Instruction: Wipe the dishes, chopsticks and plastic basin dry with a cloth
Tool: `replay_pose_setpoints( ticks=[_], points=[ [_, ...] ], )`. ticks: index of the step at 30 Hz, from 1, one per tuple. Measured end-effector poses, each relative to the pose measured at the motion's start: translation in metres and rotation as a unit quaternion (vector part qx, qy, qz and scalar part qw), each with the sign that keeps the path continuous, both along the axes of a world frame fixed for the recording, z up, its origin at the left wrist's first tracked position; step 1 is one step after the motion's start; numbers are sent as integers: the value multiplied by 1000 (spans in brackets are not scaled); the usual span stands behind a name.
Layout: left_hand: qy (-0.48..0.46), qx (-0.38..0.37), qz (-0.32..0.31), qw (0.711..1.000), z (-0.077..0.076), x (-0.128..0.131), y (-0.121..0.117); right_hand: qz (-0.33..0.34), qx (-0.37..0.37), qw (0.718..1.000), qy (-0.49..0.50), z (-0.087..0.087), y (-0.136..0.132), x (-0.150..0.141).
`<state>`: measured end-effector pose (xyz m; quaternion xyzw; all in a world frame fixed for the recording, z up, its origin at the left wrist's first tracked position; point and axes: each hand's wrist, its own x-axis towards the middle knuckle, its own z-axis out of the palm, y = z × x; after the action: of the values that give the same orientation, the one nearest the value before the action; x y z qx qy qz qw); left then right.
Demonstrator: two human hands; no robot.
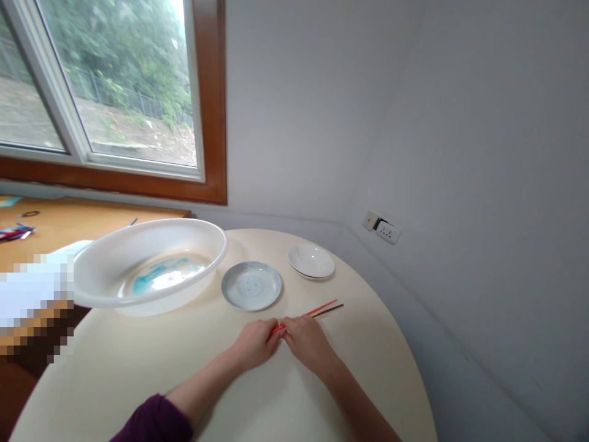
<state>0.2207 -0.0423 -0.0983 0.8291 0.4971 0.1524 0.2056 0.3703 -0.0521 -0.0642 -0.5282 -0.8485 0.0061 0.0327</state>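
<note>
Thin sticks that look like chopsticks, one red (324,307) and one dark brown (329,310), stick out to the right from under my right hand (307,341). My left hand (256,344) is closed and meets my right hand over the table. A bit of red shows between the two hands, where both sets of fingers wrap round the chopsticks. The fingers hide their other ends. Just beyond my hands lies a pale blue patterned plate (251,286). A white shallow dish (311,262), apparently stacked on another, stands farther right.
A large translucent white basin (151,301) with a blue pattern inside stands at the left of the round cream table (248,405). Beyond it is a wooden desk (92,215) under the window, bearing scissors (28,214) and pens (16,232). A wall socket (388,232) is at the right.
</note>
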Motion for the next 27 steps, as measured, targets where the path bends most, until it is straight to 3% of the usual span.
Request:
replay_pose_setpoints(
  ticks=[17,27],
  points=[
    [-3,-11,14,1000,4,1,0,28,-31,995,89,0,2,9],
    [2,-10,11,1000,4,1,-2,32,-23,999,36,-4,3,9]
  ],
)
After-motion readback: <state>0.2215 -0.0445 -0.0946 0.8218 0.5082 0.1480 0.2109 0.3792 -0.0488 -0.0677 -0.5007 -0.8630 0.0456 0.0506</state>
